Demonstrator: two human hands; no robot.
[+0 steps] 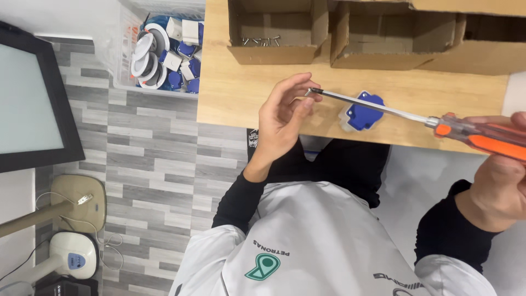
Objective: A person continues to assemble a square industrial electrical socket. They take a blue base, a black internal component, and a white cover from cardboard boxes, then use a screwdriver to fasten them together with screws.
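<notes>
Screwdriver (pixel 416 116) first: we count one in the head view, with a long bare metal shaft and a clear orange handle carrying a solid orange grip band. Our right hand (pixel 501 181) is wrapped around that handle at the right edge of the picture, fingers closed on it, and the shaft runs leftward and slightly up across the table (pixel 230 98) to our left hand (pixel 285 118). The dark tip ends right at the left fingertips (pixel 310 100), where we can make out one small screw (pixel 308 92) pinched between thumb and forefinger, the other fingers loosely curled; it is too small to tell more.

Just under the shaft, between our two hands, lies one blue and white plastic part (pixel 362 112) on the wooden table. Beyond the hands stand cardboard boxes: we count two clearly, one small box (pixel 274 55) above the left hand with a few loose screws (pixel 262 40) inside, and a larger box (pixel 383 59) to its right. Further left of the left hand, off the table, sits one clear plastic bin (pixel 118 55) filled with many blue and white parts, too heaped to count.
</notes>
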